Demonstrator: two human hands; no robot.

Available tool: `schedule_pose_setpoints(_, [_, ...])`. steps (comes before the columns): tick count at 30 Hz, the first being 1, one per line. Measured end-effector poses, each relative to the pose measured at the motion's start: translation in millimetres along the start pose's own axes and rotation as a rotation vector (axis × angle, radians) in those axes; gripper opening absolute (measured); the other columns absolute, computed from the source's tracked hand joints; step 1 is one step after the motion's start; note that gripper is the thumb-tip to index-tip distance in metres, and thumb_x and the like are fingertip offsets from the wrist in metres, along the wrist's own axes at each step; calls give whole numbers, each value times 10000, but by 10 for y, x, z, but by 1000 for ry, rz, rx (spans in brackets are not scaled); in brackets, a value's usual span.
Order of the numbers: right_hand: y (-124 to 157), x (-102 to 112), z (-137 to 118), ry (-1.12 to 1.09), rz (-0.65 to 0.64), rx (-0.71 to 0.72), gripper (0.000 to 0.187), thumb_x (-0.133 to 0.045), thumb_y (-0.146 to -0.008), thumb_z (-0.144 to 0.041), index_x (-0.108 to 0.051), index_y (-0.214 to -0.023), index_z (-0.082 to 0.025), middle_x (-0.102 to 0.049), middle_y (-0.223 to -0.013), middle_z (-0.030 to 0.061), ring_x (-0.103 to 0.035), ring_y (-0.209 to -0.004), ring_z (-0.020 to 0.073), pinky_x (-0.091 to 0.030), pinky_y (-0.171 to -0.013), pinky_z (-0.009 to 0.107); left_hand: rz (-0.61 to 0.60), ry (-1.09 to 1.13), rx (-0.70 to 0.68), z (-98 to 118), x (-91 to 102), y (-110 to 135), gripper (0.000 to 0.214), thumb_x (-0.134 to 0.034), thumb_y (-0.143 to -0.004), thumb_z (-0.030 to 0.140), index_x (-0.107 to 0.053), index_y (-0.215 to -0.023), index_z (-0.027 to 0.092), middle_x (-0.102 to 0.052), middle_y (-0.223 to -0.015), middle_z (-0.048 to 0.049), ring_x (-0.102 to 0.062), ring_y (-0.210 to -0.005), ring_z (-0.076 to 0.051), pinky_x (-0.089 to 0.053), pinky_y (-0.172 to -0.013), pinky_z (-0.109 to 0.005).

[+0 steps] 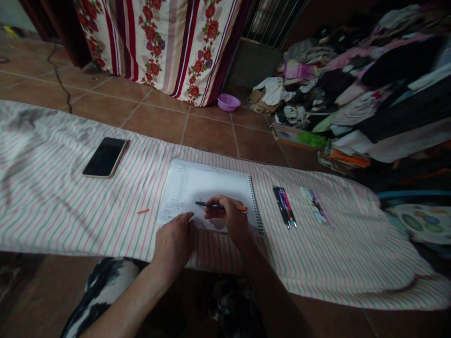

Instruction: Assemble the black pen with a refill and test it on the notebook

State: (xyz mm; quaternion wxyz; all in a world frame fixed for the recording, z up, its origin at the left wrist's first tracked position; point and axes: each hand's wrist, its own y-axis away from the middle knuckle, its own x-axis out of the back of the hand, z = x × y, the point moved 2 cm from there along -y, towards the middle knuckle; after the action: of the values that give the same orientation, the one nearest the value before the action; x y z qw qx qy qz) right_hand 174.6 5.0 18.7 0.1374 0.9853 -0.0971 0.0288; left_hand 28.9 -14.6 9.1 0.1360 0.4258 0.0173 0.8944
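A spiral-bound notebook (pixel 204 183) lies open on a striped cloth (pixel 52 188) spread over the tiled floor. My right hand (pixel 230 217) is closed around a pen (pixel 211 205) with an orange end, its tip over the printed page. My left hand (pixel 174 239) rests on the notebook's lower left corner, fingers curled down on the paper. An orange pen cap (pixel 143 211) lies on the cloth just left of the notebook.
A dark phone (pixel 104 157) lies on the cloth at the left. Several pens (pixel 285 206) and a second bundle (pixel 316 205) lie right of the notebook. A purple bowl (pixel 228 102), floral curtain (pixel 169 42), heaped clothes (pixel 369 80) and a paint palette (pixel 421 223) surround the cloth.
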Motion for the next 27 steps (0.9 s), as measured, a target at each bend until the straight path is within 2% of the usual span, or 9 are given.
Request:
schedule_pose_setpoints(5, [-20,-15,0,10,8,39,312,-400,-698,-321,-656,-685,-143,-647,-578,20,-638,-515,148,-479,-485,230,-96,-142,10,60,-1,9,335,-355,-860,250,-601,-1083,201,-686,-981,-111,-646,-863,-262,-415,-684,-316])
schedule_pose_setpoints(8, [-30,-23,-2,22,3,30,307,-401,-705,-313,-655,-681,-143,-641,-570,16,-635,-513,142,-473,-467,215,-92,-189,30,82,-5,3,355,-342,-870,280,-583,-1119,201,-692,-964,-112,-652,-842,-264,-402,-651,-314])
schedule_pose_setpoints(13, [9,-7,-38,43,-79,22,303,-405,-721,-290,-658,-664,-132,-632,-534,10,-622,-474,123,-463,-452,193,-74,-231,15,74,-16,-1,359,-334,-878,313,-590,-1109,216,-704,-891,-98,-651,-838,-239,-373,-630,-290])
schedule_pose_setpoints(17, [38,85,-45,11,-15,-18,298,-405,-718,-304,-657,-698,-146,-662,-582,26,-647,-510,152,-414,-385,180,-37,-225,-11,53,-22,15,337,-333,-883,337,-631,-996,229,-703,-838,-83,-651,-779,-226,-353,-595,-277])
schedule_pose_setpoints(20, [4,145,-22,-112,-11,22,278,-450,-704,-337,-655,-706,-149,-672,-602,39,-657,-541,170,-492,-480,244,-36,-195,-34,56,-31,17,312,-343,-882,323,-641,-889,230,-699,-799,-69,-647,-743,-205,-345,-589,-261])
schedule_pose_setpoints(23, [-50,173,28,-307,16,42,275,-481,-696,-373,-643,-714,-151,-670,-620,41,-660,-583,181,-537,-617,329,-41,-110,-46,84,-38,9,292,-362,-874,302,-643,-878,223,-700,-802,-66,-645,-754,-197,-356,-611,-254])
schedule_pose_setpoints(27, [-71,175,80,-412,63,65,257,-507,-705,-387,-614,-752,-157,-657,-638,28,-656,-597,168,-541,-651,334,-51,8,-4,144,-67,-6,292,-391,-855,299,-658,-935,211,-707,-829,-78,-647,-747,-210,-380,-634,-273])
